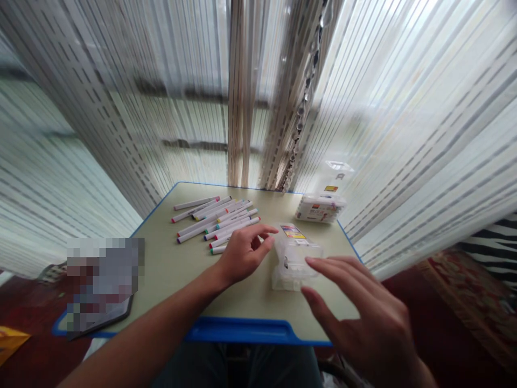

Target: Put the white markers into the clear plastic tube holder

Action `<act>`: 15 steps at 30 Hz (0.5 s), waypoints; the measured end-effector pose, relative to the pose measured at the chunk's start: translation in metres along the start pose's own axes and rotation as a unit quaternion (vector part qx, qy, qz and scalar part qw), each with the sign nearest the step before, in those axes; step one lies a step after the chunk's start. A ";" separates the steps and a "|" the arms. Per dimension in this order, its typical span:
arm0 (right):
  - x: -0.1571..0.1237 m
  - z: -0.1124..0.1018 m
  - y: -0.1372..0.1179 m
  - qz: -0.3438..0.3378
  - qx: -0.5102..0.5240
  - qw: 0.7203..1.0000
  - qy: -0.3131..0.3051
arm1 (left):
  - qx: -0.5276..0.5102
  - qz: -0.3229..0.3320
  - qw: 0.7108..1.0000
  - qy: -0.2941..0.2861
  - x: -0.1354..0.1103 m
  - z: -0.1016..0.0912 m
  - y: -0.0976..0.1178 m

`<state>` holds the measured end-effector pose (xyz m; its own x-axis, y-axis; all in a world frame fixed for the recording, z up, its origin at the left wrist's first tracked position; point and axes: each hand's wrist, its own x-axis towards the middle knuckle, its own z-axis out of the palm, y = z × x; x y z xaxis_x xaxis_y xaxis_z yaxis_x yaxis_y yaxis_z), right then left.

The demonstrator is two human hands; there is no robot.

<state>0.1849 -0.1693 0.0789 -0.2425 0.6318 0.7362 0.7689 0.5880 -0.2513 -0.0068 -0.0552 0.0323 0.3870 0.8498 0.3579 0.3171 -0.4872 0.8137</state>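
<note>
A clear plastic case point(299, 261) with a coloured label stands on the small table between my two hands. My left hand point(247, 249) is just left of it, thumb and index finger apart, with nothing visible between them. On the right, my right hand point(359, 307) hovers close to the case, its fingers stretched and spread from the thumb. Whether the fingertips touch the plastic I cannot tell. Left of the case lies a loose heap of white markers point(218, 218) with coloured ends, partly covered by my left hand.
At the back right stands another clear case point(321, 209) holding markers, its lid point(337, 175) raised. A dark-edged device point(117, 291), partly pixelated, lies at the left of the table point(173, 288). A string curtain point(242, 97) hangs behind the table's far edge.
</note>
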 end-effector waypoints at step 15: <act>0.154 0.063 0.106 0.236 0.347 0.898 -0.133 | 0.230 -0.055 0.958 0.161 0.075 -0.081 -0.027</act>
<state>0.1922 0.0218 0.1260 -0.1899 0.9375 0.2914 0.2917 0.3373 -0.8950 -0.0568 0.0380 0.0743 0.0662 0.8830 0.4648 0.7175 -0.3658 0.5928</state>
